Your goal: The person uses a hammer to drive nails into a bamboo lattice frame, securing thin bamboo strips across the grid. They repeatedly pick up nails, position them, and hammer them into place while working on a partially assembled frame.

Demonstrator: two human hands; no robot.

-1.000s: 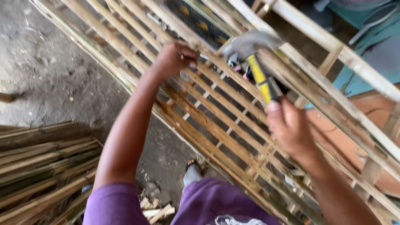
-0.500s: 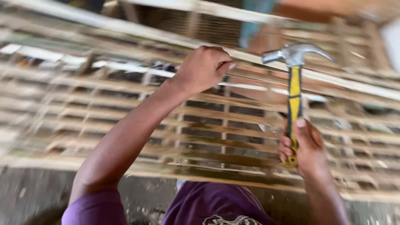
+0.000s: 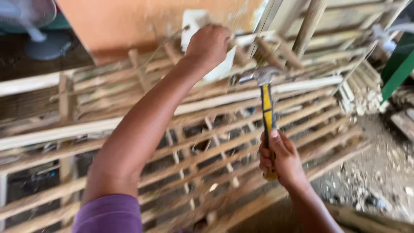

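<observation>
Gripping one claw hammer [image 3: 267, 113] low on its yellow-and-black handle, the right hand [image 3: 281, 158] is wrapped tight, steel head raised upright just above one slatted bamboo frame [image 3: 224, 129]. The left hand [image 3: 208, 44], arm stretched forward, is curled in a fist on the frame's upper rail. One fan [image 3: 36, 26] stands far left.

Single head-worn view, no second camera to overlap with. It looks forward and down along both arms at close range: the left hand [image 3: 209, 45] sits upper centre, the right hand [image 3: 282, 159] lower right of centre. A bamboo slat frame [image 3: 207, 142] fills most of the frame, an orange wall [image 3: 142, 21] runs across the top, and dirt ground [image 3: 379, 172] shows at lower right. Edges are motion-blurred.
</observation>
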